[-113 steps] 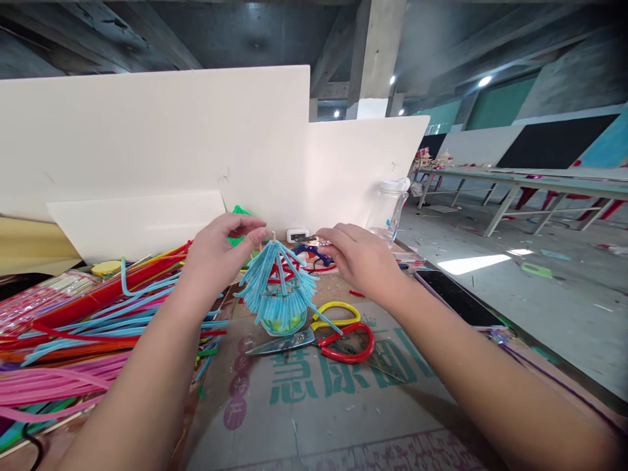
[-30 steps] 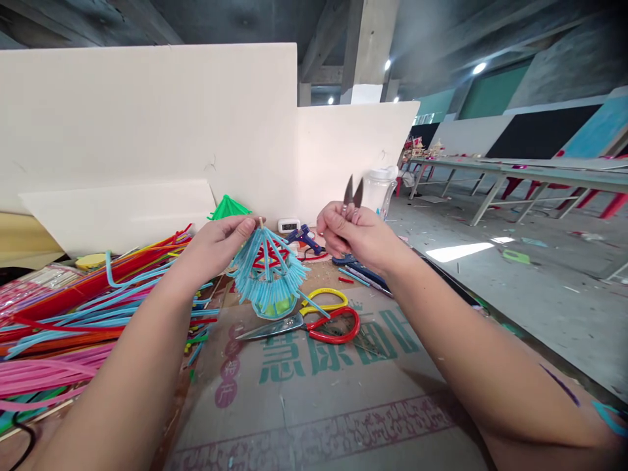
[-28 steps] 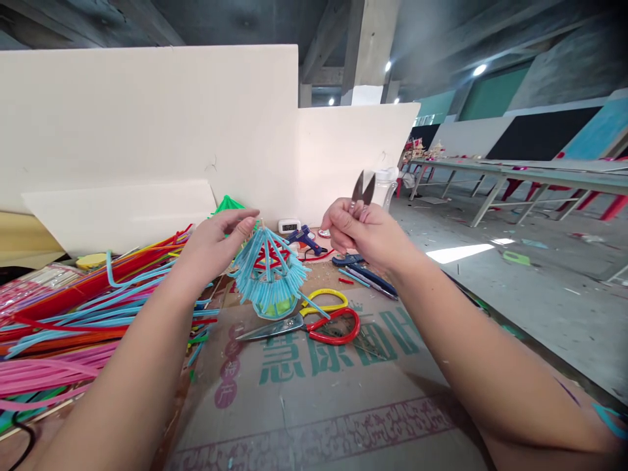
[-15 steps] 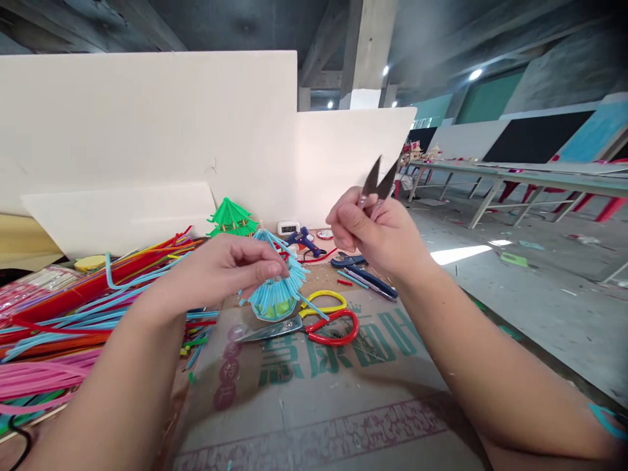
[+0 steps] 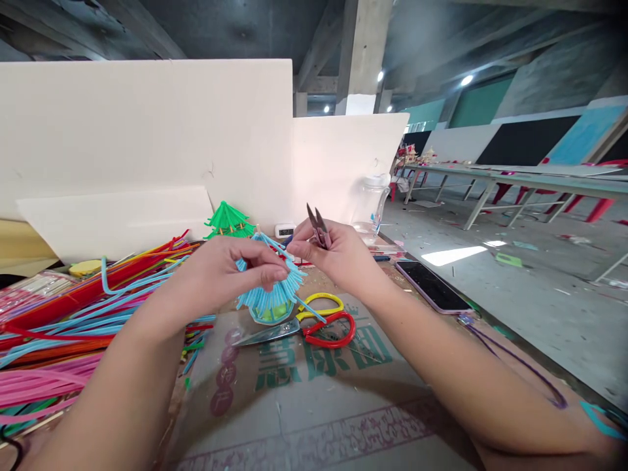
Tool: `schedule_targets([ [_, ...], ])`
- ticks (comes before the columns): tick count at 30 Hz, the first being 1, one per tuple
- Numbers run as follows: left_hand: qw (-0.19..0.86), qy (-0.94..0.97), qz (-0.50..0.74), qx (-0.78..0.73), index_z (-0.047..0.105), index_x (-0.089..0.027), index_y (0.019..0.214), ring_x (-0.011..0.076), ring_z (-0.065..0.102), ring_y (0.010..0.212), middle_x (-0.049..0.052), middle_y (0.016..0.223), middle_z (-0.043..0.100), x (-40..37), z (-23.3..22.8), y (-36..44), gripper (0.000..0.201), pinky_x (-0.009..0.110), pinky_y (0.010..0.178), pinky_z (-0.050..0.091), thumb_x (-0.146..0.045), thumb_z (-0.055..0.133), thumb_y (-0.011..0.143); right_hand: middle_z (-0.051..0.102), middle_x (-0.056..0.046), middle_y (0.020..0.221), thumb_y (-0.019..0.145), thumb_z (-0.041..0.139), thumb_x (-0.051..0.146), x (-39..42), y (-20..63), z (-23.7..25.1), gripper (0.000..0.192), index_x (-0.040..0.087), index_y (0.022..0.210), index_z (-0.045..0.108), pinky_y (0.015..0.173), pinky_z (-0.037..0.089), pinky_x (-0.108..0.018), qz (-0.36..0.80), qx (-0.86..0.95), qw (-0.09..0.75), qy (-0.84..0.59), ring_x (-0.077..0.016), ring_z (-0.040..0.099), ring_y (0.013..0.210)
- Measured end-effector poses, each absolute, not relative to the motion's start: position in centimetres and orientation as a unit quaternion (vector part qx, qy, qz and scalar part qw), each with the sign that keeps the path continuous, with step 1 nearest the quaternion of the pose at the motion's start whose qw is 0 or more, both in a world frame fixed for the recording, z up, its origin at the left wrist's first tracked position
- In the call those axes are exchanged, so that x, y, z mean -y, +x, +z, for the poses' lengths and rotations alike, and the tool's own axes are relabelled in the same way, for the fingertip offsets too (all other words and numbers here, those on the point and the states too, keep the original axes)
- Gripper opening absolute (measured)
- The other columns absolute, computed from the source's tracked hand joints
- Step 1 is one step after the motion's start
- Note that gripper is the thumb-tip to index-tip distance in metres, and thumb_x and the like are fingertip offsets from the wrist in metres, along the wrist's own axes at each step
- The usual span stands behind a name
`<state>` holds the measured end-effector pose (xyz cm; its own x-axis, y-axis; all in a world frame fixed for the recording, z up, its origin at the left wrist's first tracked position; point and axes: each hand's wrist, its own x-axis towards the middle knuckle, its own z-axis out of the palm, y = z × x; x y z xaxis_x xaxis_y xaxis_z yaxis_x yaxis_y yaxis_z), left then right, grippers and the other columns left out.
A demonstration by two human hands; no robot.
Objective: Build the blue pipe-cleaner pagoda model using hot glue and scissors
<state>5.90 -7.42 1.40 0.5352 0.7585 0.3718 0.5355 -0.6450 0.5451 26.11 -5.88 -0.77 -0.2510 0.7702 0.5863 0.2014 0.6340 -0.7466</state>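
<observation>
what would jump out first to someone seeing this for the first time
Dead centre, the left hand grips a light-blue pipe-cleaner canopy while the right hand holds small metal snips, blades up. To the left lies a bright heap of pipe cleaners; red-and-yellow scissors rest on the cardboard just below.

2 hands, 2 pipe-cleaner umbrellas, 1 scissors, 1 snips, 1 phone.

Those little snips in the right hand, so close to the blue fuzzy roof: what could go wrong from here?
The snips in the right hand sit close to the left hand, whose fingertips pinch the blue roof; a slip might nick a finger. The blades could also clip the wrong strand. The red scissors lie right under the work and might get knocked.
</observation>
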Motion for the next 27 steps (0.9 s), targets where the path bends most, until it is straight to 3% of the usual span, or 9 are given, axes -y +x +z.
schedule_targets([
  [4,0.149,0.806,0.368,-0.438,0.070,-0.021,0.073,0.0148,0.060,0.065,-0.001,0.070,0.069,7.3,1.9,4.9,0.028,0.025,0.058,0.045,-0.049,0.068,0.078,0.066,-0.001,0.071,0.089,0.058,0.037,5.2,26.9,-0.8,0.023,0.017,0.080,0.066,0.065,0.044,-0.028,0.284,0.759,0.485,-0.329,-0.0140,0.059,0.070],
  [7,0.117,0.790,0.416,-0.434,0.063,-0.019,0.067,0.0141,0.057,0.067,0.000,0.068,0.064,7.3,2.4,4.2,0.036,0.027,0.066,0.045,-0.047,0.054,0.088,0.069,-0.002,0.074,0.091,0.054,0.032,4.9,27.5,-0.6,0.021,0.017,0.091,0.068,0.066,0.044,-0.028,0.279,0.766,0.474,-0.332,-0.0144,0.062,0.072],
  [9,0.079,0.764,0.470,-0.435,0.058,-0.019,0.063,0.0133,0.056,0.073,0.000,0.069,0.061,7.3,2.7,3.9,0.037,0.027,0.073,0.044,-0.036,0.044,0.093,0.069,-0.002,0.074,0.088,0.057,0.031,4.2,28.0,-0.8,0.020,0.016,0.093,0.069,0.063,0.042,-0.027,0.250,0.757,0.475,-0.372,-0.0139,0.060,0.068],
  [11,0.060,0.724,0.514,-0.456,0.056,-0.019,0.067,0.0124,0.055,0.076,-0.001,0.071,0.059,7.1,2.9,3.6,0.025,0.026,0.073,0.042,-0.020,0.042,0.088,0.069,-0.001,0.072,0.085,0.060,0.034,3.0,28.6,-1.5,0.020,0.016,0.087,0.069,0.059,0.040,-0.026,0.218,0.746,0.471,-0.416,-0.0133,0.057,0.064],
  [14,0.051,0.675,0.520,-0.520,0.057,-0.020,0.075,0.0106,0.049,0.061,-0.004,0.070,0.057,6.5,2.8,3.3,0.018,0.024,0.057,0.037,-0.011,0.041,0.077,0.066,-0.001,0.067,0.083,0.062,0.038,1.1,29.1,-2.9,0.023,0.016,0.081,0.068,0.056,0.036,-0.025,0.205,0.748,0.436,-0.456,-0.0130,0.053,0.061],
  [17,0.032,0.675,0.474,-0.564,0.062,-0.021,0.086,0.0118,0.049,0.058,-0.002,0.073,0.059,5.7,2.4,3.1,0.017,0.026,0.054,0.036,-0.021,0.047,0.080,0.067,-0.002,0.074,0.081,0.063,0.037,0.0,29.1,-4.2,0.024,0.015,0.086,0.072,0.059,0.037,-0.025,0.233,0.770,0.397,-0.441,-0.0135,0.054,0.067],
  [22,0.053,0.734,0.389,-0.555,0.062,-0.022,0.120,0.0236,0.064,0.089,0.006,0.104,0.070,4.5,1.3,3.4,0.048,0.036,0.079,0.050,-0.053,0.052,0.085,0.060,0.002,0.067,0.077,0.069,0.035,-0.4,27.9,-5.7,0.034,0.016,0.104,0.074,0.058,0.035,-0.025,0.245,0.782,0.360,-0.445,-0.0133,0.052,0.066],
  [27,0.071,0.789,0.296,-0.534,0.063,-0.025,0.124,0.0270,0.064,0.104,0.005,0.121,0.069,3.7,-0.1,3.8,0.057,0.038,0.089,0.050,-0.064,0.047,0.086,0.068,-0.002,0.076,0.078,0.067,0.025,-0.7,26.9,-6.7,0.014,0.015,0.085,0.073,0.066,0.042,-0.025,0.259,0.772,0.399,-0.421,-0.0148,0.058,0.073],
])
